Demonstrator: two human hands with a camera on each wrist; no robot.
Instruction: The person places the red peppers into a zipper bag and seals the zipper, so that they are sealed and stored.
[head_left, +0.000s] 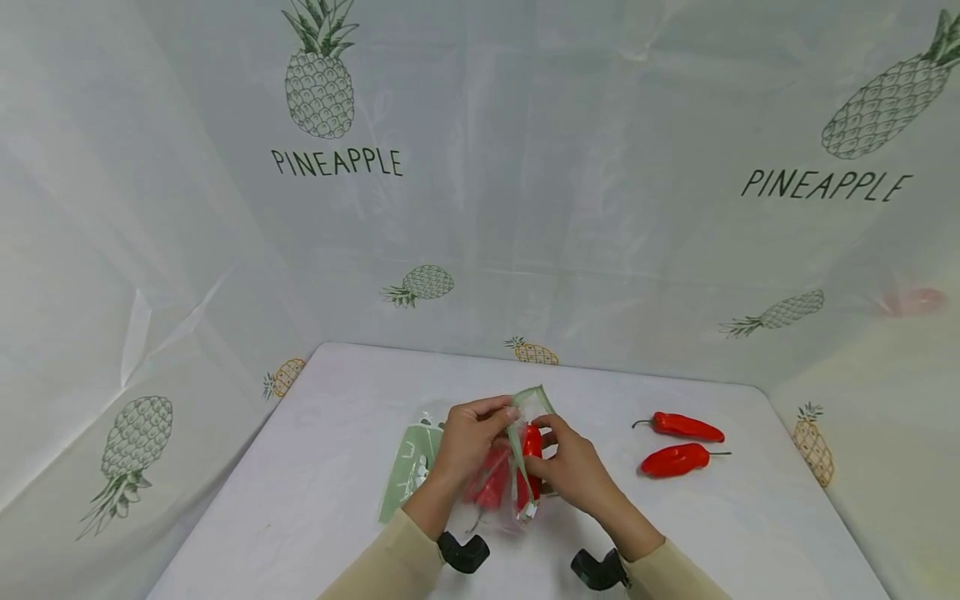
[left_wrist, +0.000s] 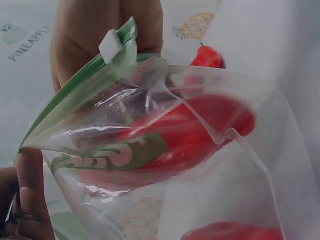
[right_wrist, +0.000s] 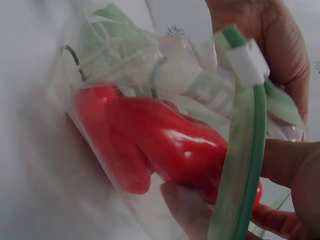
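Zip bag (head_left: 517, 467) holding red peppers (head_left: 491, 483), above the table (head_left: 315, 467); left hand (head_left: 468, 442) and right hand (head_left: 573, 467) pinch its green seal with curled fingers. Two loose peppers (head_left: 678, 443) lie right of the bag.

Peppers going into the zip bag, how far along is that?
Done: red peppers already lie inside the clear zip bag. In hand: the left hand pinches the bag's green zip strip while the right hand holds the bag. Left: two red peppers on the table, and a second bag.
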